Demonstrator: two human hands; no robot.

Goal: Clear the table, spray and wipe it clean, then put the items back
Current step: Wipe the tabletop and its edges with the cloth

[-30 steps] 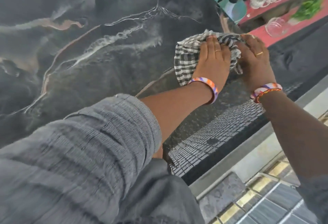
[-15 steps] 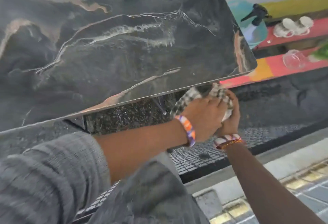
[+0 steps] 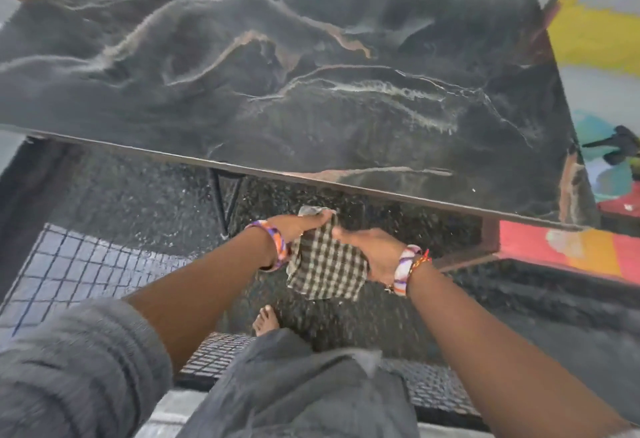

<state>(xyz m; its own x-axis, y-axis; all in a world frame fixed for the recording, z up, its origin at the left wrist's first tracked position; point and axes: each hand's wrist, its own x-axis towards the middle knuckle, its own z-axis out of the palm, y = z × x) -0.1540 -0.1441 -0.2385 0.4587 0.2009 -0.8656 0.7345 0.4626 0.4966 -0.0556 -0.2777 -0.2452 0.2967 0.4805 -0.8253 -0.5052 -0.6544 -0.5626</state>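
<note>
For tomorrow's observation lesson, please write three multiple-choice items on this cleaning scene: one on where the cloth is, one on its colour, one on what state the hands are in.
1. Where is the checked cloth?
A. Spread flat on the marble tabletop
B. Held in the air in front of the table's near edge, below the level of the tabletop
C. Lying on the floor grating

2. What pattern and colour is the cloth?
A. Dark and pale checks
B. Plain red
C. Yellow with dots

3. What are the hands doing?
A. Both lie open on the table
B. Only the right hand holds the cloth
C. The left hand and the right hand both grip the cloth

Answers:
1 B, the cloth hangs between the hands, off the tabletop.
2 A, its checks show plainly.
3 C, the fingers of each hand curl round the cloth's upper part.
</note>
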